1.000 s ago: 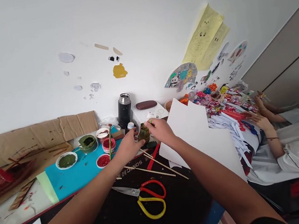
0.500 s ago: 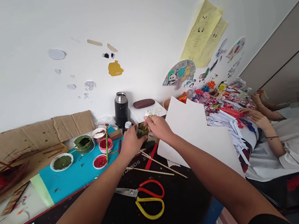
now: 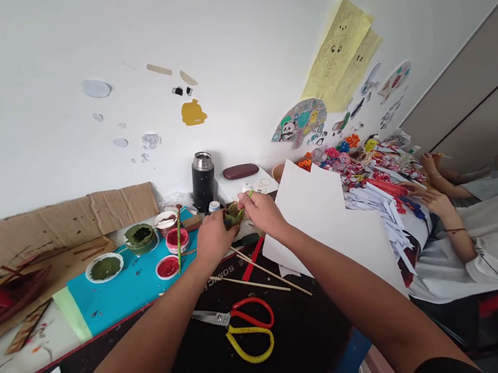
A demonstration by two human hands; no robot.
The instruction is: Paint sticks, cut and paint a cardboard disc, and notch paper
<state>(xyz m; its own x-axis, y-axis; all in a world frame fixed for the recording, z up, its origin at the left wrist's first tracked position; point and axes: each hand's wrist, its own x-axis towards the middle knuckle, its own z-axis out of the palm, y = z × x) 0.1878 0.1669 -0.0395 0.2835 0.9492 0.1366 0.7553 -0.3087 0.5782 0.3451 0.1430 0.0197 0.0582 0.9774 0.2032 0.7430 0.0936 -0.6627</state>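
My left hand (image 3: 212, 239) holds a small green-painted object (image 3: 232, 214) above the black mat (image 3: 256, 360). My right hand (image 3: 262, 212) pinches a thin green brush (image 3: 246, 202) whose tip rests on that object. Both hands meet just in front of a black flask (image 3: 202, 182). Several thin wooden sticks (image 3: 262, 275) lie on the mat below my hands. Red and yellow scissors (image 3: 246, 327) lie nearer to me.
Paint pots, green (image 3: 104, 267) and red (image 3: 168, 267), stand on a blue sheet (image 3: 119, 290) at the left. White paper sheets (image 3: 329, 224) lie to the right. Cardboard (image 3: 58, 224) leans on the wall. Another person (image 3: 495, 237) sits at the right beside a pile of colourful cut paper (image 3: 369, 175).
My hands and the green object have shifted slightly up and away from me. The view has tilted a little; the rest stays put.
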